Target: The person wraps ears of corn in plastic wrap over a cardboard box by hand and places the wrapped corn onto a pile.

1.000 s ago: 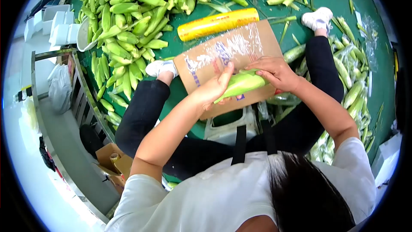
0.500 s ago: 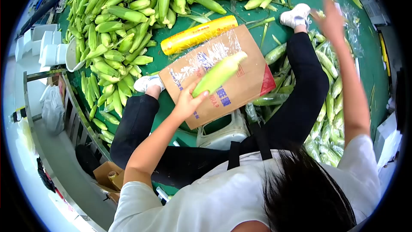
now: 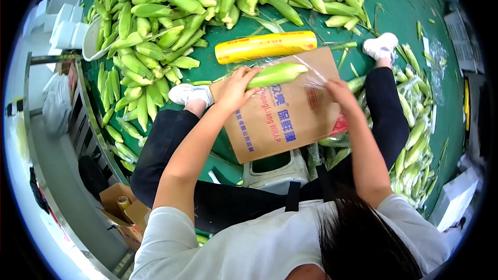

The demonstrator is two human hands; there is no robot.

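An ear of corn in pale green husk lies across the upper part of a cardboard sheet with printed lettering. The fingers of my left hand are closed round its left end. At the sheet's right side my right hand pinches the edge of clear plastic film, which stretches up toward the corn. Just beyond the sheet rests a yellow roll of film.
A big heap of unwrapped corn covers the floor at the upper left. Film-wrapped corn is piled at the right. A pale stool stands under the cardboard, and a metal frame is at the left.
My right hand has come back from the far right to the cardboard and now holds film. The corn in my left hand has been lowered onto the sheet's upper part.
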